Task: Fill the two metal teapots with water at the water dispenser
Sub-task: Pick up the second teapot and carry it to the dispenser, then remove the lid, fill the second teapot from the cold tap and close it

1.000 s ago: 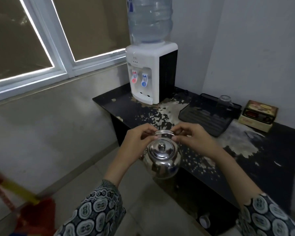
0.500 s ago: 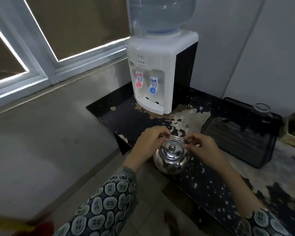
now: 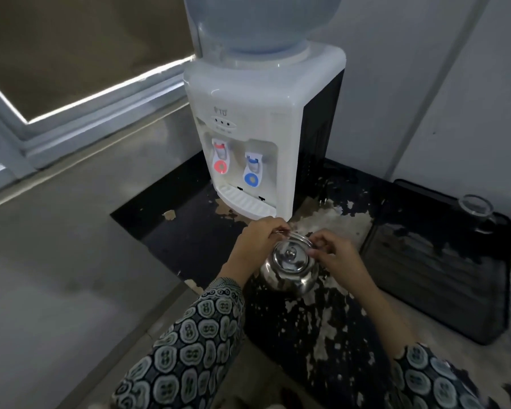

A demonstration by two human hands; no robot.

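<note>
Both hands pinch the wire handle of one metal teapot (image 3: pixel 289 268), left hand (image 3: pixel 255 242) and right hand (image 3: pixel 337 256) each with its grip clamped on it, lid on, over the worn table (image 3: pixel 171 231) just before the water dispenser (image 3: pixel 260 128).

You're wearing a dark top with long sleeves, covered in a repeating print of pale rounded ovals. Left sleeve (image 3: pixel 186 346) at 7 o'clock, right sleeve (image 3: pixel 431 379) at 5 o'clock, both bare-handed.
</note>
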